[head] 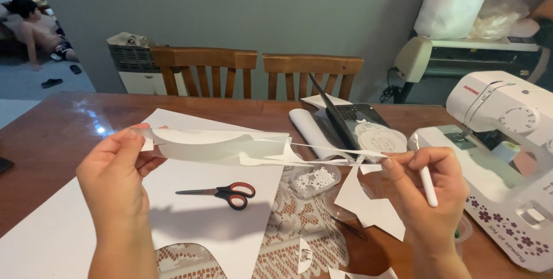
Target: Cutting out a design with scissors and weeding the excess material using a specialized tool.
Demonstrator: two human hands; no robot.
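Paper strip (230, 145) — a long, ragged offcut of white paper — hangs stretched between the person's 2 hands above the near middle of the wooden table (52, 135).

Head view: the left hand (115, 169) pinches the strip's wide left end, thumb on the near face and fingers behind. The right hand (426, 190) grips the thin right tip between thumb and forefinger, and the same hand also clasps a white pen-like tool (427, 182) against the palm, so its grasp is shared. The strip narrows to a sliver toward the right, and that looks like its weak spot. To handle it well, the person would judge it best to keep the pull gentle and even, and to support the wider left part rather than tug at the tip — a sharp pull could tear the sliver.

Below the strip lies a large white sheet (190, 221) with red-handled scissors (222, 192) shut on it. Just right of them sits a clear dish of small white cut-outs (315, 180) on a lace cloth (294, 227). A white sewing machine (501, 158) stands at the right, and 2 wooden chairs (259, 71) stand at the far side.
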